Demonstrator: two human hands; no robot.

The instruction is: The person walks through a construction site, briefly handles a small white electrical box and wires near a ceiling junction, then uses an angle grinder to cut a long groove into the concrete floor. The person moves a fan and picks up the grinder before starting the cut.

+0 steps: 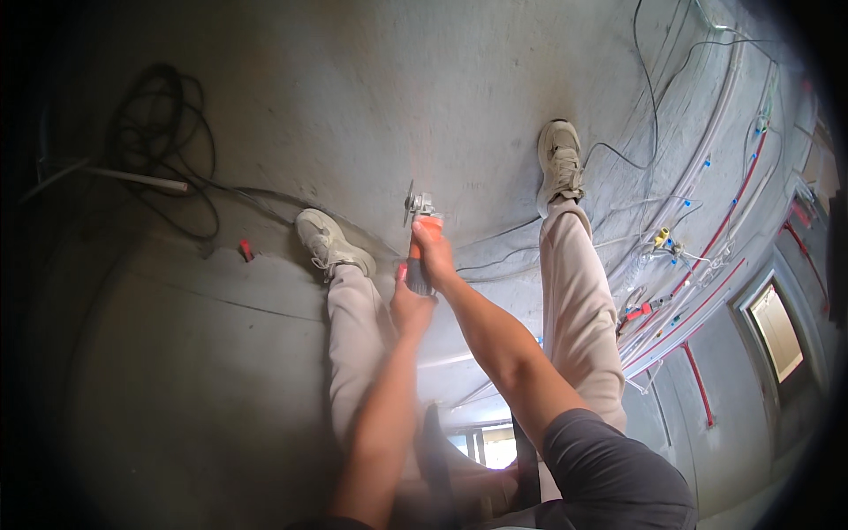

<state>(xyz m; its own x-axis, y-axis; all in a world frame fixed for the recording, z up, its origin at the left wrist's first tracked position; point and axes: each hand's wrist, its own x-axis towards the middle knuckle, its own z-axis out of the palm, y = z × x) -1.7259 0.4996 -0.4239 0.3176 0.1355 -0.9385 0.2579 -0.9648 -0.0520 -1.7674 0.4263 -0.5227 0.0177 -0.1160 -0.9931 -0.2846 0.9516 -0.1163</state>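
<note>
Right now both hands, the right hand point(435, 252) and left hand point(408, 305), wrap their fingers tight around the orange angle grinder point(419, 238) between the two shoes, where a slip could cut a foot.

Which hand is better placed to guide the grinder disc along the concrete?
The right hand, probably. It grips the orange grinder near its head, just behind the disc. The left hand holds the rear of the handle, farther from the disc, so it mostly steadies.
</note>
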